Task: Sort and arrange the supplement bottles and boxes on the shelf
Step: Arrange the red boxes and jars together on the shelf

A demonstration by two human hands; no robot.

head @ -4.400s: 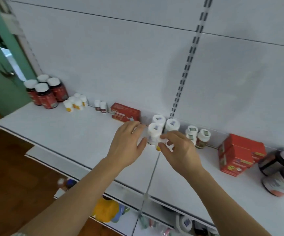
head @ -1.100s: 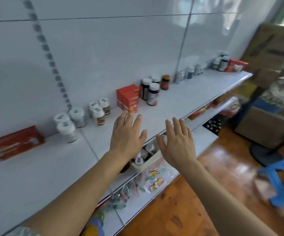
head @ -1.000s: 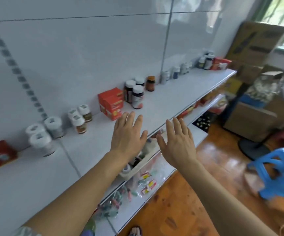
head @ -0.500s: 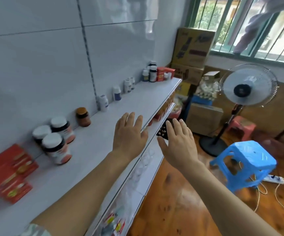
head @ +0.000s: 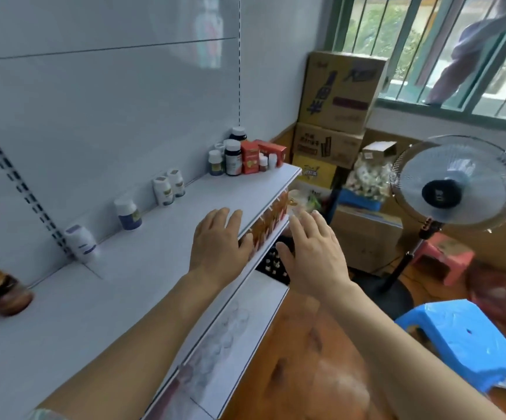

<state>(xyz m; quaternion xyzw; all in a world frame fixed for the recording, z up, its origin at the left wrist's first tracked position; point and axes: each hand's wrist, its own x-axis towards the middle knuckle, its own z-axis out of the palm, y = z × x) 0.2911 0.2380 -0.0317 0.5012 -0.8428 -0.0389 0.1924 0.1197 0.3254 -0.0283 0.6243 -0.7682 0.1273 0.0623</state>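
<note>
The white shelf [head: 100,301] runs from lower left to its far end at centre. Along its back stand an amber jar [head: 3,292], white bottles [head: 80,242] [head: 128,214], and a pair of white bottles [head: 168,187]. At the far end cluster dark bottles [head: 233,157] and red boxes [head: 250,157] [head: 273,151]. My left hand [head: 218,247] hovers open over the shelf's front edge, holding nothing. My right hand [head: 312,253] is open in the air beyond the edge, also empty.
A lower shelf [head: 245,322] holds orange packets and small items. A standing fan [head: 458,183], a blue plastic stool [head: 464,341], a pink stool [head: 445,256] and stacked cardboard boxes [head: 339,92] crowd the floor to the right under a barred window.
My view has swung right along the shelf, away from the white bottles my hands were handling. Both hands now stay spread and empty, and the shelf's far end has come closer.
</note>
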